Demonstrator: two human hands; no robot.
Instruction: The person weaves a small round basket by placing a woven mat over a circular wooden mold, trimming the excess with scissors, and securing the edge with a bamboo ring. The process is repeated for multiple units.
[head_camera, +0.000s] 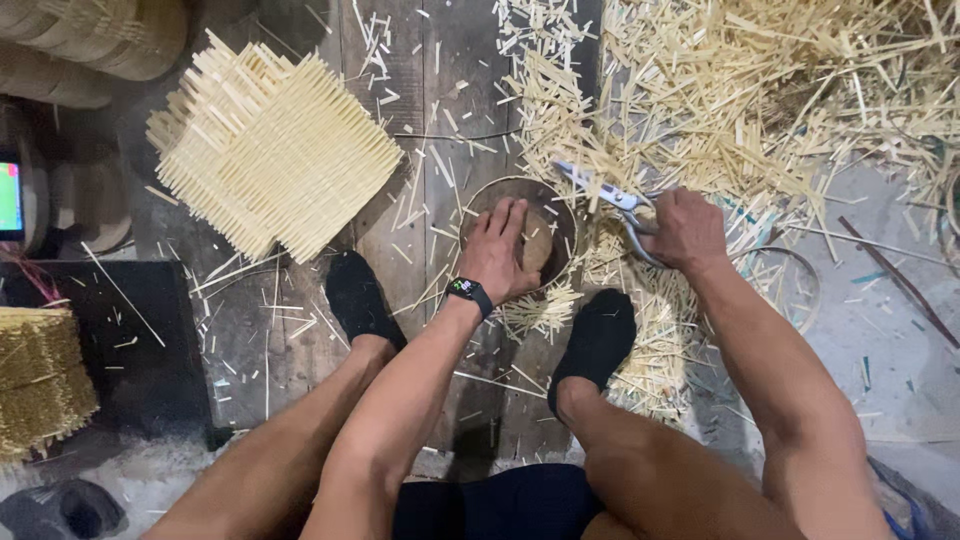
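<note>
Left hand (497, 250) palm down with fingers (512, 215) spread flat, right hand (685, 230) closed in a grip, both forearms extended forward

Round wooden mould (545, 225) flat on planks; steel shears (610, 200) open.

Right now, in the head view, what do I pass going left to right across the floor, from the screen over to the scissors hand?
Lit screen → woven mat → left hand on the round form → scissors → right hand, with the heap of cut strips behind it.
</note>
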